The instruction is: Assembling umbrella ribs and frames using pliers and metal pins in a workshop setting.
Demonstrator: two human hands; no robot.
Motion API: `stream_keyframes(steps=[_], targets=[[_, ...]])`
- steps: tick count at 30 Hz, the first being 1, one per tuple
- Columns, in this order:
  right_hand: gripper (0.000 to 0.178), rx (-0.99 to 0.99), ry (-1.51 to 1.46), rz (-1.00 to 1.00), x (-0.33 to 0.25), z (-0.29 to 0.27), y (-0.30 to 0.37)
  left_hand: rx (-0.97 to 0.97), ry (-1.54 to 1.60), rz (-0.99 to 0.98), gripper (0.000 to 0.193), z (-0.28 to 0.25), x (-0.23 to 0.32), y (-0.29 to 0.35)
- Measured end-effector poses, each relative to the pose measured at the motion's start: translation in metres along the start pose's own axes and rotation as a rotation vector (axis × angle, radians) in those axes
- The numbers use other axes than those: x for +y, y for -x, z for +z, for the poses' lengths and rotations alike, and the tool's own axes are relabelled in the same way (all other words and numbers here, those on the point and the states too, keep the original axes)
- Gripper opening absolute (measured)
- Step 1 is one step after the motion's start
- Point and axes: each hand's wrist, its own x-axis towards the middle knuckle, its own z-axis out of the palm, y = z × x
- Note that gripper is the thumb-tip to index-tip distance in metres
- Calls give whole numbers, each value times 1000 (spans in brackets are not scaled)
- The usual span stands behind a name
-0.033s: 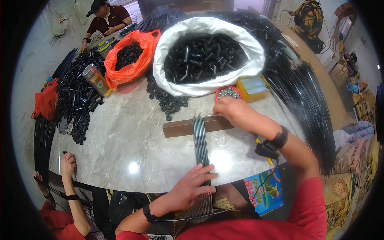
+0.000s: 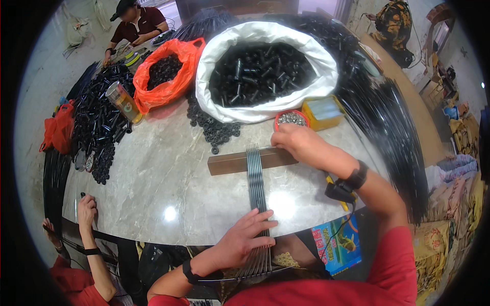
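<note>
A row of thin dark metal rods (image 2: 255, 178) lies side by side across a brown wooden block (image 2: 227, 164), running toward me over the table's near edge. My left hand (image 2: 244, 239) rests on the rods with its fingers stretched out and spread. My right hand (image 2: 298, 144) is closed at the right end of the block, its fingertips pinched; what they hold is hidden. Right behind that hand stands a red-rimmed bowl (image 2: 292, 117) of small shiny metal pieces. A yellow box (image 2: 323, 112) with pale contents touches it on the right.
A white sack (image 2: 204, 84) of black tubular parts and a red bag (image 2: 144, 98) of black pieces stand at the back. Black rods (image 2: 390, 137) lie along the right. A co-worker's hand (image 2: 87, 210) is at the left edge; another person (image 2: 137, 28) sits at the far left.
</note>
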Motion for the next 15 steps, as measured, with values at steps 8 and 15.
stream_keyframes(steps=[8, 15], targets=[[9, 33, 21, -27, -3, 5, -1, 0, -4, -6, 20, -1, 1, -1], [9, 2, 76, -10, -9, 1, -3, 13, 11, -15, 20, -3, 3, -3]])
